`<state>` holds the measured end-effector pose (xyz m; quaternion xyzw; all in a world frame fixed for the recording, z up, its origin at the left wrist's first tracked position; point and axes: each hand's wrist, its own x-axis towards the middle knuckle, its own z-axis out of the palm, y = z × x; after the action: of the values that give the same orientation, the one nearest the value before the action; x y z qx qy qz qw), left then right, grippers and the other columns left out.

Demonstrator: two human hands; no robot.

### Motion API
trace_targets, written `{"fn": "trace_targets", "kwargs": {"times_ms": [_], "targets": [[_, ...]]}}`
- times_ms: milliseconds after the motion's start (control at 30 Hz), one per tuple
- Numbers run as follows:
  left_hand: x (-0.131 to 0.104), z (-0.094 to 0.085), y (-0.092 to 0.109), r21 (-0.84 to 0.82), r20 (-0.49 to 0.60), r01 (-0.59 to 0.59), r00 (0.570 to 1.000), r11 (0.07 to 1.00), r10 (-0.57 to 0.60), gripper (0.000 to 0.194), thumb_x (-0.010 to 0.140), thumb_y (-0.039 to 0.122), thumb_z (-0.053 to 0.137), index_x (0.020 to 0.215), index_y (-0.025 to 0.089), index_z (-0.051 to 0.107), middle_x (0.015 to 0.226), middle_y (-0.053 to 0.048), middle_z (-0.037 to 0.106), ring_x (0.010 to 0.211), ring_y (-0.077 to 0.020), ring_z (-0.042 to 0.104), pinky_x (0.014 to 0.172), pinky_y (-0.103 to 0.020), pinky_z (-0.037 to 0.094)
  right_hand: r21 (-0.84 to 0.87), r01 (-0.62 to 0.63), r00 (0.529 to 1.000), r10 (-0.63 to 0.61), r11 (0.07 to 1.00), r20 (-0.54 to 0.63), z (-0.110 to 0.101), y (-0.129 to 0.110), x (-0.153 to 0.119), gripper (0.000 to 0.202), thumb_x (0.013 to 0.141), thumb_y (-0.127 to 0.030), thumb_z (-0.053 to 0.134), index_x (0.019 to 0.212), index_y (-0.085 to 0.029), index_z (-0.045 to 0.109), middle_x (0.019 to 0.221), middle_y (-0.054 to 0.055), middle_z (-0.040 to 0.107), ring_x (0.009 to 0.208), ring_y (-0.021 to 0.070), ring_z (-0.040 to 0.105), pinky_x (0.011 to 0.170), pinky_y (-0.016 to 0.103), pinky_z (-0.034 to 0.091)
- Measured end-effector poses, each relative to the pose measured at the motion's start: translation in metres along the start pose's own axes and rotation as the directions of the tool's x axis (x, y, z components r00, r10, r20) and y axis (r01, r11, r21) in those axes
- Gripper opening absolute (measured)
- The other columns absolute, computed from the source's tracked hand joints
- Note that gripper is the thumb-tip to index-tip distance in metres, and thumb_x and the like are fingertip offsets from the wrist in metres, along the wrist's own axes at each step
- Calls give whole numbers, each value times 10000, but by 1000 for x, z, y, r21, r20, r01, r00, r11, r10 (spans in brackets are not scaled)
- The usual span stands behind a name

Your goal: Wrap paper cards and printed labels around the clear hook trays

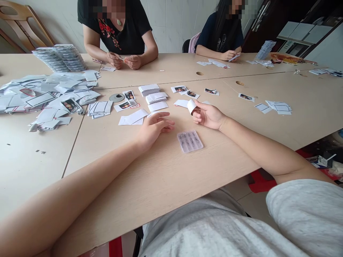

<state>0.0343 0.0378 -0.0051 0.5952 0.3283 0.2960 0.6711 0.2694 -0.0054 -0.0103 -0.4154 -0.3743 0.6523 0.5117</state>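
My right hand (210, 116) pinches a curled white card (191, 106) between thumb and fingers, just above the table. My left hand (155, 129) hovers or rests by the loose white cards (135, 116), fingers loosely stretched and nothing visible in them. Between my forearms lies a flat, pale pink see-through plastic case (190, 141) with several slots holding small dark strands. Beyond my left hand stand stacks of white cards (157, 97). Near them are small printed cards with a dark picture (129, 95) and a grey ring-shaped roll (117, 97).
A big heap of white cards (53, 92) spreads at the left, with stacked clear cases (59, 59) behind it. Two people sit across the table (166, 175), each handling small pieces. More printed cards (246, 97) and blank-looking cards (278, 107) lie to the right.
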Motion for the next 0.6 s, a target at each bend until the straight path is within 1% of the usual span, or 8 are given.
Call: {"fn": "trace_targets", "kwargs": {"times_ms": [133, 233, 267, 333, 400, 467, 533, 600], "targets": [[2, -2, 0, 85, 84, -34, 996, 996, 27, 190, 771, 303, 620, 870, 142, 605, 882, -51, 629, 815, -138, 599, 786, -294, 478, 5, 31, 999, -31, 1000, 20, -2, 2, 0, 276, 901, -416, 509, 753, -190, 564, 416, -75, 366, 400, 75, 337, 467, 212, 347], [-1, 0, 0, 312, 201, -136, 977, 940, 75, 235, 826, 372, 544, 794, 147, 601, 827, -42, 608, 789, -142, 570, 765, -297, 460, 32, 52, 999, -52, 998, -14, -3, 3, 0, 199, 853, -379, 605, 791, -194, 564, 409, -89, 378, 417, 72, 392, 486, 199, 372], [-3, 0, -1, 413, 250, -196, 963, 889, 96, 254, 840, 387, 520, 806, 150, 603, 817, -44, 602, 775, -148, 562, 751, -303, 458, 36, 59, 998, -58, 998, -32, -4, 4, 1, 185, 833, -364, 635, 802, -196, 565, 407, -92, 385, 431, 74, 424, 498, 196, 389], [-7, 2, -4, 575, 367, -368, 914, 731, 171, 263, 848, 391, 503, 896, 155, 610, 882, -64, 602, 797, -169, 555, 756, -323, 458, 21, 68, 995, -67, 997, -70, -4, 5, 1, 186, 803, -350, 672, 813, -194, 571, 432, -86, 441, 474, 79, 496, 529, 195, 429], [-11, 3, -7, 635, 506, -558, 823, 534, 259, 287, 846, 360, 506, 1023, 153, 596, 1035, -103, 584, 910, -204, 548, 828, -354, 454, -6, 75, 991, -75, 997, -113, -4, 6, 2, 182, 796, -341, 680, 820, -189, 582, 544, -56, 571, 535, 80, 565, 569, 201, 470], [-14, 4, -10, 632, 614, -680, 732, 372, 296, 322, 862, 323, 479, 1120, 151, 565, 1157, -131, 543, 1031, -235, 513, 918, -387, 425, -28, 75, 986, -79, 997, -148, -3, 7, 2, 159, 806, -326, 669, 839, -189, 595, 723, -16, 671, 610, 84, 620, 602, 211, 498], [-15, 4, -12, 637, 655, -714, 700, 291, 284, 332, 883, 306, 440, 1159, 154, 544, 1182, -138, 530, 1068, -246, 493, 945, -404, 412, -35, 78, 983, -83, 996, -164, -2, 7, 2, 126, 820, -303, 651, 872, -199, 604, 856, 2, 700, 677, 91, 652, 615, 215, 510], [-14, 4, -12, 651, 656, -711, 703, 267, 273, 332, 891, 310, 427, 1166, 161, 537, 1177, -136, 532, 1060, -245, 492, 937, -404, 418, -40, 85, 983, -90, 996, -163, -1, 7, 2, 104, 826, -283, 639, 890, -208, 607, 914, 4, 703, 720, 98, 667, 615, 216, 513]]}}
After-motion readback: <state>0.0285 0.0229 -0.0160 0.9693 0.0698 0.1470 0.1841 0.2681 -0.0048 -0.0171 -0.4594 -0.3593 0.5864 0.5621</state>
